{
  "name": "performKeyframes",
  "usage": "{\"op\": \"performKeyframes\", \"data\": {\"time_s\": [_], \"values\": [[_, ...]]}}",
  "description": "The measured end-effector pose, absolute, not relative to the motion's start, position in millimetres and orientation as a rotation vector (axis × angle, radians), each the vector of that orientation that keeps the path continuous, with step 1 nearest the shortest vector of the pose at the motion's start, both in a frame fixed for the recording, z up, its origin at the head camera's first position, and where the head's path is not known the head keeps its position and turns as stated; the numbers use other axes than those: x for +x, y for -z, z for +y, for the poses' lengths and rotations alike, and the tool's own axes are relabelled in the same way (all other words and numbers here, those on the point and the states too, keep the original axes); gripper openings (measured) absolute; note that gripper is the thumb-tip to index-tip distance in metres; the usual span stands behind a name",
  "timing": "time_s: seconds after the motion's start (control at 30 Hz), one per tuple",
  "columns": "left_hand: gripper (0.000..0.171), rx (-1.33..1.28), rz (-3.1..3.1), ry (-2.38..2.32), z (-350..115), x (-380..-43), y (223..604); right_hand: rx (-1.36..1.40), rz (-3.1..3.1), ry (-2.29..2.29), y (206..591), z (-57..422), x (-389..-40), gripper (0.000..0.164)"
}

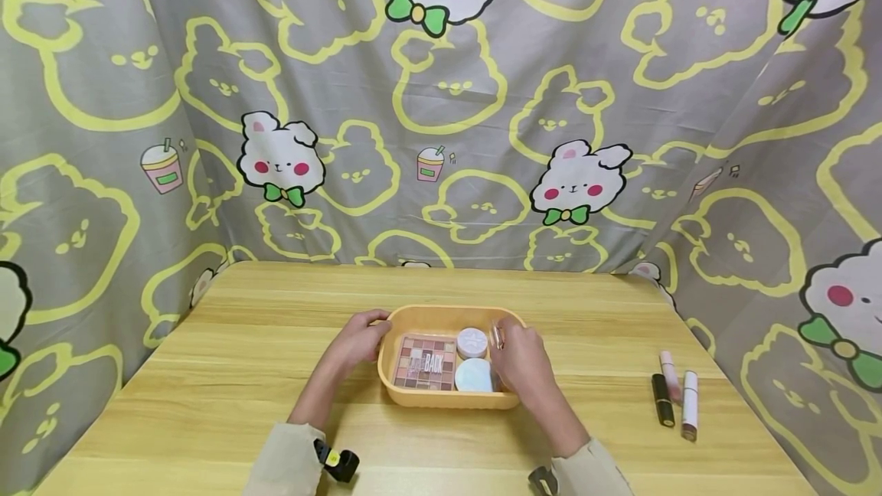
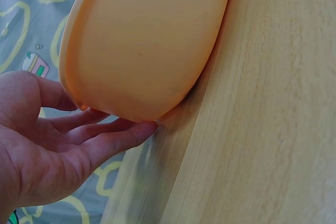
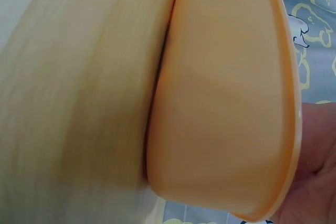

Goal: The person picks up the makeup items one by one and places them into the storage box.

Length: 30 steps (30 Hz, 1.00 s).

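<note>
A shallow orange plastic bin point(image 1: 451, 400) stands on the table. My left hand point(image 1: 361, 337) holds its left end, with the thumb at the rim; in the left wrist view the fingers of the left hand point(image 2: 79, 145) touch the outer wall. Inside lie an eyeshadow palette point(image 1: 426, 363) with a grid of pans, a small round white case point(image 1: 472, 343) and a larger round pale compact point(image 1: 474, 376). My right hand point(image 1: 521, 358) reaches into the right end and pinches a small shiny piece with a rose-gold edge point(image 1: 499, 335), mostly hidden by the fingers.
To the right on the wooden table point(image 1: 207, 389) lie a black tube point(image 1: 662, 399), a pink tube point(image 1: 669, 375) and a white tube point(image 1: 690, 404) with a brownish end. A patterned grey curtain point(image 1: 358, 98) hangs behind and on both sides.
</note>
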State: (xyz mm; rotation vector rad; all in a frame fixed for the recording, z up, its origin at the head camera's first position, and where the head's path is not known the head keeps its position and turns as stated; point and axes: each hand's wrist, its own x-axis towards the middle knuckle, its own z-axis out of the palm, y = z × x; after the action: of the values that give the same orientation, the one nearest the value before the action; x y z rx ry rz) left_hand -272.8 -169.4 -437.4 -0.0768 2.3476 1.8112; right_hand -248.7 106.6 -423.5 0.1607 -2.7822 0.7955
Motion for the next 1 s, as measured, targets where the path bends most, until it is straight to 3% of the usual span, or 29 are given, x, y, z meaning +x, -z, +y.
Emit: {"op": "performKeyframes", "data": {"time_s": [0.2,0.47,0.77,1.0], "values": [[0.036,-0.071,2.338,-1.824,-169.9,-272.6,437.7,0.187,-2.785,-0.721,425.1,105.7,-247.8,0.006],[0.037,-0.061,2.338,-1.826,-170.6,-272.7,437.8,0.208,-2.799,-0.686,427.1,106.5,-247.8,0.015],[0.036,-0.066,2.339,-1.827,-169.9,-273.0,438.3,0.18,-2.861,-0.69,425.8,104.2,-248.0,0.002],[0.036,-0.068,2.338,-1.828,-169.9,-273.5,438.9,0.213,-2.879,-0.692,426.6,104.5,-248.0,0.015]]}}
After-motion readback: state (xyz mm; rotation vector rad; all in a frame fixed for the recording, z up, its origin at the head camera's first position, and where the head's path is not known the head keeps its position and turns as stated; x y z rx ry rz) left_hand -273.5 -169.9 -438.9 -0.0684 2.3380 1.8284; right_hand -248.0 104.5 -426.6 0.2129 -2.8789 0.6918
